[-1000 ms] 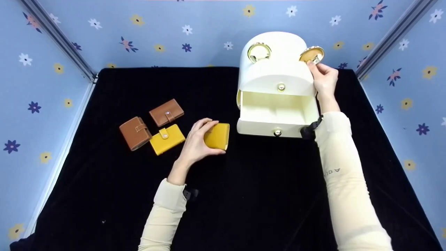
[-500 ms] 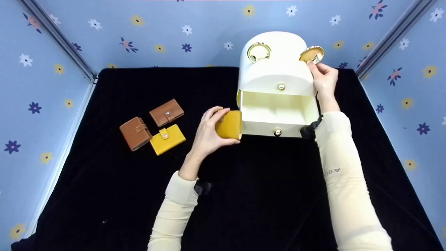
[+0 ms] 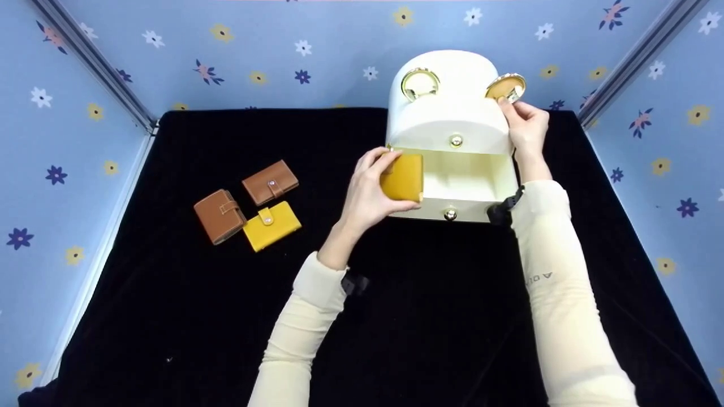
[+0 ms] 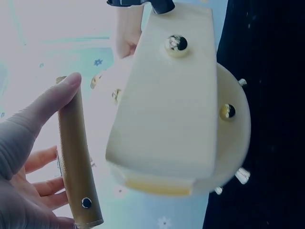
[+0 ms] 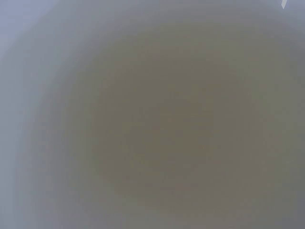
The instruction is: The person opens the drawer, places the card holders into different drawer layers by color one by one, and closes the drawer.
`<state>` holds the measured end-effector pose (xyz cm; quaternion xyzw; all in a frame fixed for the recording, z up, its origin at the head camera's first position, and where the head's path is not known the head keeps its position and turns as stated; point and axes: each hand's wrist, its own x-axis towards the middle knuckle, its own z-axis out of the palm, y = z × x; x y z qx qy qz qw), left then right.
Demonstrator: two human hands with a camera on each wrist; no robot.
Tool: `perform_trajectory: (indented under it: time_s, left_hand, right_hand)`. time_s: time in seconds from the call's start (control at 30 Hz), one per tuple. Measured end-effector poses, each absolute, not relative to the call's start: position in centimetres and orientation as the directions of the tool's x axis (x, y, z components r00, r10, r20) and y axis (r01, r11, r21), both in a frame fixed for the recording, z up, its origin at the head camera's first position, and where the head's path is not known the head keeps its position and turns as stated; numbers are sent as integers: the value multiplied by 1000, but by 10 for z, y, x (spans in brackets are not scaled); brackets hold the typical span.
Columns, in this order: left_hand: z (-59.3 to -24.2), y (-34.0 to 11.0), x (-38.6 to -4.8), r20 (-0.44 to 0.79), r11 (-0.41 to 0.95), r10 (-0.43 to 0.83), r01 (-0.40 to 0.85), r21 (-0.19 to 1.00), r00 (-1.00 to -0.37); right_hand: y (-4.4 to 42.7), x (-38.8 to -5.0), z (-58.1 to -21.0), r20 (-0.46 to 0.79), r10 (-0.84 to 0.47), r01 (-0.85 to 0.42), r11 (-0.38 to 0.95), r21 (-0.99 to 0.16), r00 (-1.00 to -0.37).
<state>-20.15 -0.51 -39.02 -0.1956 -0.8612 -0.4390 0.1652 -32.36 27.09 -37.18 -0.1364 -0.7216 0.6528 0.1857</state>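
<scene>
My left hand grips a yellow wallet by its edges, thumb at the near side and fingers at the far side. The wallet is held in front of the left part of the pulled-out lower drawer of a white rounded cabinet. In the left wrist view the wallet appears edge-on with a snap button, apart from the drawer front. My right hand pinches the lower rim of the gold-edged round ear at the cabinet's right. The right wrist view is only a blur.
Left on the black cloth lie a brown wallet, another brown wallet and a second yellow wallet, close together. The upper drawer, with a gold knob, is closed. Flowered blue panels stand around the cloth.
My left hand has carried the yellow wallet right and away from me, from the cloth beside the cabinet to the open drawer's left part. My right hand stays at the ear.
</scene>
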Motion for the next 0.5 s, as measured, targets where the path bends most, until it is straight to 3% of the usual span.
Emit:
perform_trajectory:
  time_s: [0.5]
  left_hand:
    - [-372,35,-218,419,589,209,456,668,-884]
  right_hand:
    - [272,-324,-373,113,426,-86,82,-993,-898]
